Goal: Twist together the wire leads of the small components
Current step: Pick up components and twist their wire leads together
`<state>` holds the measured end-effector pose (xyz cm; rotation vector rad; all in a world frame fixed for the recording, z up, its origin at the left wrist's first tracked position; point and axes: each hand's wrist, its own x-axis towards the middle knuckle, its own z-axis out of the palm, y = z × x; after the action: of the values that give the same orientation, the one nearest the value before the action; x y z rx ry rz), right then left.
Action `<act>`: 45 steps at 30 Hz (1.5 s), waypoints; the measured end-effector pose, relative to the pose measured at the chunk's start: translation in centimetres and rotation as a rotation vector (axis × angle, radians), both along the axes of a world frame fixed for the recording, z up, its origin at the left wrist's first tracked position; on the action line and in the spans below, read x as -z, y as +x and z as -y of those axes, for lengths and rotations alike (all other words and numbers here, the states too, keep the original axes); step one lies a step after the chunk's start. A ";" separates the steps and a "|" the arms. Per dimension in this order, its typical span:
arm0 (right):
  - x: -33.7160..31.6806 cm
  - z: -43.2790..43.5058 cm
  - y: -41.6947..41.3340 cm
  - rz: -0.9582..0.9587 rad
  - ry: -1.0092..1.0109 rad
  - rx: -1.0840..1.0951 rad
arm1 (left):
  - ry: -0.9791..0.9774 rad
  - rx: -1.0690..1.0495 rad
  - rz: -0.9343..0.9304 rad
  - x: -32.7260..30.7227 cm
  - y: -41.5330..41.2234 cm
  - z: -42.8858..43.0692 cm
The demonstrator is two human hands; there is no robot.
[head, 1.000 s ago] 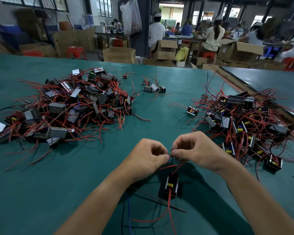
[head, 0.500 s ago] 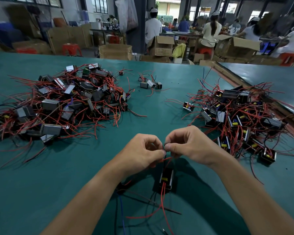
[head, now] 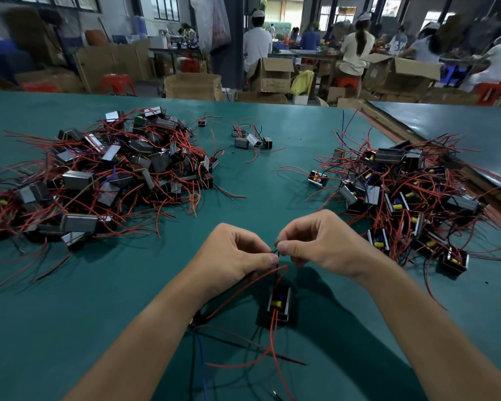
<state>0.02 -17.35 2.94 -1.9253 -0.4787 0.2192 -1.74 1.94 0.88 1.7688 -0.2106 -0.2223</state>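
Component [head: 278, 303], small, black-framed, with a yellow part on top: lies on the green surface [head: 128, 299] between the two forearms, just below both hands. Wire leads [head: 276, 280], red and dark: rise from the component to where the hands meet; further red, black and blue strands trail toward the near edge. Left hand [head: 237, 253]: fingers curled, grip pinching the lead ends between thumb and forefinger. Right hand [head: 321, 244]: fingers curled, grip pinching the same lead ends, fingertips close against the left thumb. Left pile [head: 104, 175]: many like components tangled in red wire, well apart from the hands. Right pile [head: 411, 198]: a similar heap, yellow parts showing. Small cluster [head: 252, 140]: a few components at far centre. Cardboard boxes [head: 194, 86] and people [head: 255, 47]: beyond the surface's far edge.
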 end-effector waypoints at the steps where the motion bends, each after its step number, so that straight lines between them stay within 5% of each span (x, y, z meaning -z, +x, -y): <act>1: 0.0 0.0 0.0 -0.001 -0.006 0.002 | 0.004 -0.004 0.003 0.0 0.0 0.0; 22: -0.3 -0.1 -0.3 -0.189 0.052 -0.026 | 0.005 0.019 0.018 0.0 -0.2 0.3; 33: -0.5 -0.6 -0.4 -0.327 0.007 0.069 | 0.139 0.029 0.300 -0.1 -0.9 0.9; 40: -0.7 -0.1 -0.3 -0.029 0.030 -0.006 | -0.034 0.015 0.018 -0.2 -0.3 0.6; 45: -0.9 1.2 -0.1 0.003 -0.035 -0.156 | -0.073 0.066 -0.066 -0.5 -0.6 0.7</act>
<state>-0.06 -18.59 3.87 -1.9239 -0.6315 0.3267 -2.37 1.28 1.35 1.6806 -0.2273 -0.3161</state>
